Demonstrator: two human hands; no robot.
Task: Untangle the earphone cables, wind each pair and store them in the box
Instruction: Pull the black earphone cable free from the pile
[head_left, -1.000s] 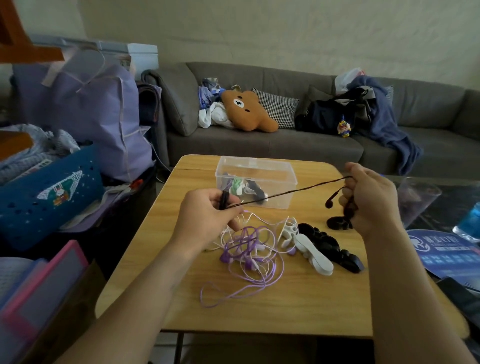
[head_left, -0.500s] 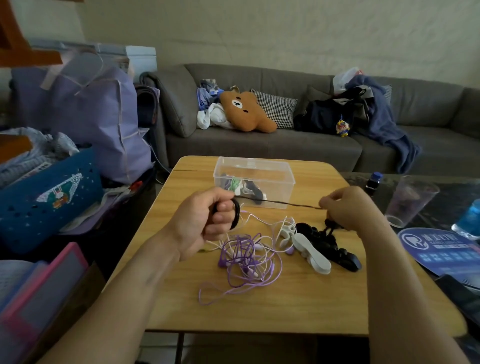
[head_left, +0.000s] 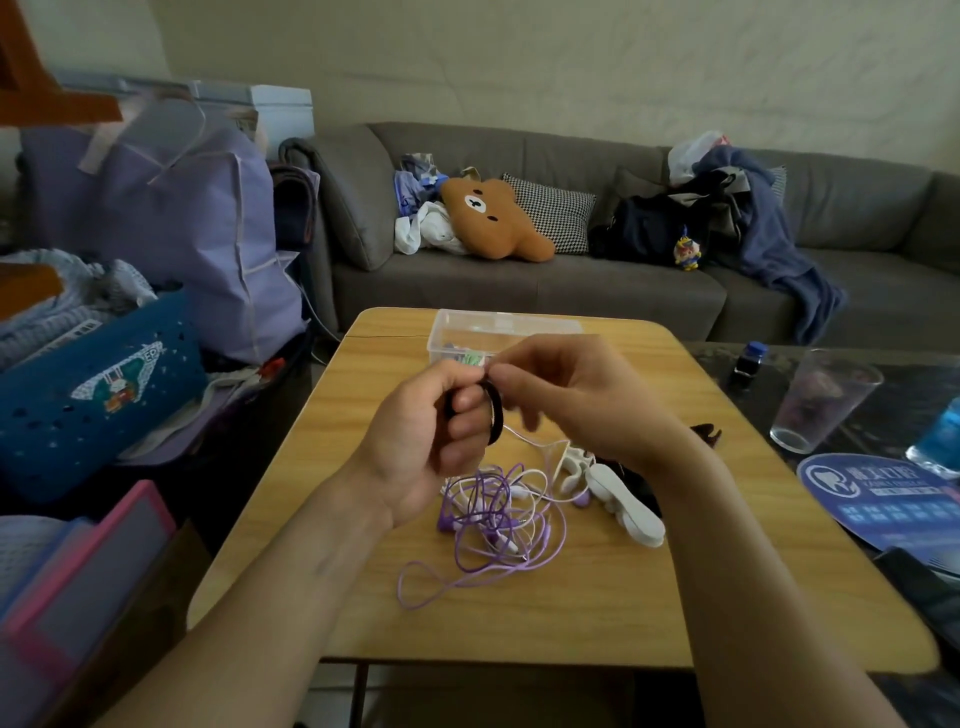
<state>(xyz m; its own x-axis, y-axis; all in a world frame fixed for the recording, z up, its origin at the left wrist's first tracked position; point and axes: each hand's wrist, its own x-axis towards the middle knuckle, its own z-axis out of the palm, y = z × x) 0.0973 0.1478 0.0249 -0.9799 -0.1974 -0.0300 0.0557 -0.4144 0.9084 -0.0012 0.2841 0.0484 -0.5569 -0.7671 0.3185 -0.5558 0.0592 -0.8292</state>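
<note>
The left hand grips a black earphone cable coiled into loops, its end seemingly pinched by the right hand.

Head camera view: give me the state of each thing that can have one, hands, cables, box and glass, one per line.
left hand: curled round the wound black cable.
right hand: fingers pinching at the coil's top.
black cable: wound in a coil, held above the table.
purple cable: loose and tangled on the table.
white cable: unwound, mixed into the pile.
clear box: lid off, some earphones inside.
glass: upright; contents unclear.
</note>
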